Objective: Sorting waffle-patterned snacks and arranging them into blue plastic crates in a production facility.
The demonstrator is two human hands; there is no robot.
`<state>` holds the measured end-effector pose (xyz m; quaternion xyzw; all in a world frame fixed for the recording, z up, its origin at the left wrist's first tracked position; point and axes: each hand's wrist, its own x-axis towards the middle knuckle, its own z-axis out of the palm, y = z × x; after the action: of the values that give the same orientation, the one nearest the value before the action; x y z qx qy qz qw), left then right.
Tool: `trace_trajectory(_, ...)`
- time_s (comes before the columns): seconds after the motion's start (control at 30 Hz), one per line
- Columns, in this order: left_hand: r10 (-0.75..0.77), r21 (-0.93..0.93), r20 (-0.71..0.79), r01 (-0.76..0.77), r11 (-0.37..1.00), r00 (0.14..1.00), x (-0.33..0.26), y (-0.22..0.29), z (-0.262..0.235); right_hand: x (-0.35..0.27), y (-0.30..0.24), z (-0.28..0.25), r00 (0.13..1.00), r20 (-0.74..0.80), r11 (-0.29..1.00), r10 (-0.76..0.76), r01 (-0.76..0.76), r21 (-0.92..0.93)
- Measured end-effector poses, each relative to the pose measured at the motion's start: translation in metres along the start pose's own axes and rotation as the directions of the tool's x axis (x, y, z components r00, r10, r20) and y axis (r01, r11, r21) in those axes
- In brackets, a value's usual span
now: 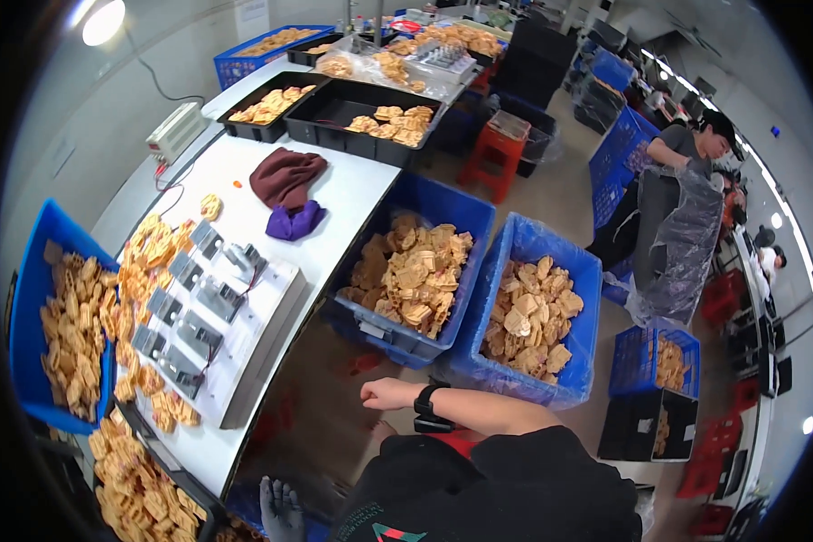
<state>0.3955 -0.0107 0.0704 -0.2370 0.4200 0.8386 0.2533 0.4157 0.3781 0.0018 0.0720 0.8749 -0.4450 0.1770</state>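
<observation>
My left hand (282, 510), in a grey glove, is low in the view beside the table's near corner. Its fingers are stretched a little apart, and nothing shows in them. My right hand (388, 394) is bare, with a black watch (430, 406) on the wrist. It hangs in the air in front of a blue crate (397, 339) heaped with flat tan pieces (418, 275), its fingers curled in with nothing seen in them. To the left, a white fixture box (262, 348) with several grey clamps (199, 334) stands on the white table (235, 203), with loose tan pieces (149, 257) along its side.
A second blue crate, lined with plastic (578, 343), and a blue bin (29, 298) at the left hold more pieces. Black trays (312, 135), a maroon cloth (285, 176) and a purple cloth (295, 221) lie on the table. A red stool (495, 158) and a co-worker (686, 149) are farther off.
</observation>
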Motion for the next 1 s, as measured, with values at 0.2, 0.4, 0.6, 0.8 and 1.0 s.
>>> trace_trajectory(0.2, 0.199, 0.625, 0.21, -0.288, 0.726, 0.957, 0.022, 0.027, 0.021, -0.013, 0.021, 0.008, 0.997, -0.045, 0.996, 0.064, -0.062, 0.057)
trace_trajectory(0.4, 0.163, 0.814, 0.237, -0.287, 0.504, 0.958, 0.01, 0.052, 0.023, -0.026, 0.004, 0.021, 0.994, 0.07, 0.986, 0.085, -0.094, 0.136)
trace_trajectory(0.6, 0.288, 0.706, 0.081, -0.259, 0.659, 0.954, -0.02, 0.066, -0.023, 0.034, -0.118, 0.015, 0.977, 0.18, 0.976, -0.112, 0.074, 0.203)
trace_trajectory(0.8, 0.452, 0.718, -0.12, -0.237, 0.654, 0.884, -0.048, 0.052, -0.093, 0.089, -0.26, 0.02, 0.919, 0.175, 0.922, -0.352, 0.308, 0.236)
trace_trajectory(1.0, 0.526, 0.594, -0.217, -0.316, 0.74, 0.823, -0.05, 0.066, -0.088, 0.139, -0.353, 0.075, 0.741, 0.475, 0.874, -0.474, 0.46, 0.153)
